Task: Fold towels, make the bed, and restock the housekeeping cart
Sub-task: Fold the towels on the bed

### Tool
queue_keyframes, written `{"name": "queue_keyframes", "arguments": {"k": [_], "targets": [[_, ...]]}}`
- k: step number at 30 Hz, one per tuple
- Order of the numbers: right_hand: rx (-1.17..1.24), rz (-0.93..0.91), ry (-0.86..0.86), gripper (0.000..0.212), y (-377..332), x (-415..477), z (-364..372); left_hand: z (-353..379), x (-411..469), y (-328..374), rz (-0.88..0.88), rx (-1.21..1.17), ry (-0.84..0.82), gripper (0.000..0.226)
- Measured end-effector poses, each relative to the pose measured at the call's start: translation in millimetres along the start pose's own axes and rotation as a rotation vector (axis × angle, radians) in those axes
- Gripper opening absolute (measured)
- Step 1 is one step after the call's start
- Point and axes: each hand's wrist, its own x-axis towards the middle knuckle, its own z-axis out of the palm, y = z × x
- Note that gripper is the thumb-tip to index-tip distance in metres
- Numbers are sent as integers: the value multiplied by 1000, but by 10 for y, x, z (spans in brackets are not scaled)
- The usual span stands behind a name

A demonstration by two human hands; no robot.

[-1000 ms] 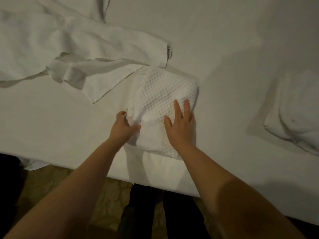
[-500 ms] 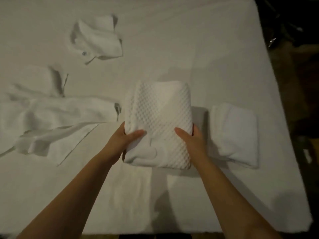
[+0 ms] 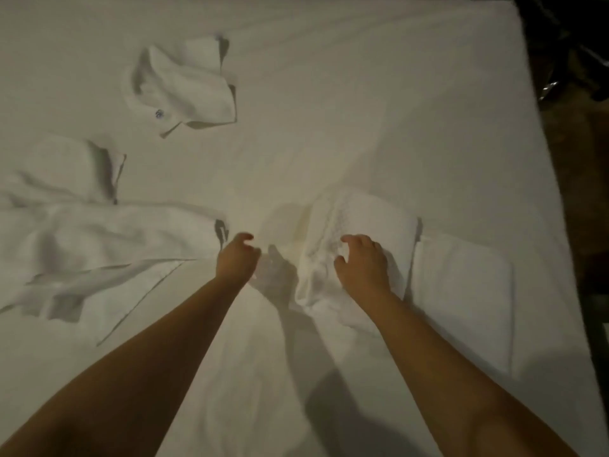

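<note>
Reaching forward over the bed (image 3: 362, 110), my left hand (image 3: 235, 258) hangs loosely curled with nothing in it, just beside the loose towel (image 3: 99, 242). My right hand (image 3: 362, 263) sits bent-fingered on the waffle towel (image 3: 372, 216); whether it grips, I cannot tell. A folded towel (image 3: 461, 291) lies just right of that and a crumpled towel (image 3: 184, 90) farther off: four towels.

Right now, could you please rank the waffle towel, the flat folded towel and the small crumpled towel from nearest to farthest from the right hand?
1. Waffle towel, directly under the right hand.
2. Flat folded towel, just to its right.
3. Small crumpled towel, far off, up left.
</note>
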Motion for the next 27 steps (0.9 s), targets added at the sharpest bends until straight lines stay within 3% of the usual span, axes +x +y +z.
{"name": "queue_keyframes", "arguments": {"k": [2,4,7,9,11,14,17,20,23,27], "targets": [[25,-128,-43,41,-364,125,165,-149,160,-201,5,-31,249,37],[60,-249,-106,39,-732,243,389,-266,312,-440,-11,-32,374,42],[159,-307,-242,40,-1242,359,793,-329,487,-860,-16,59,223,52],[260,-254,-360,43,-1472,392,1070,-267,519,-1105,12,176,49,46],[350,-164,-426,46,-1635,429,1290,-224,532,-1293,120,271,-44,54],[333,-65,-393,43,-1801,494,1467,-322,587,-1426,231,269,-106,53],[492,78,-297,42,-1879,551,1524,-445,596,-1442,287,241,-186,64],[533,73,-341,37,-1862,558,1549,-517,534,-1391,287,227,-247,79],[784,131,-458,30,-1807,515,1435,-533,402,-1353,275,180,-227,84],[1040,155,-511,9,-1834,171,1038,-569,72,-1316,288,151,42,72]]}}
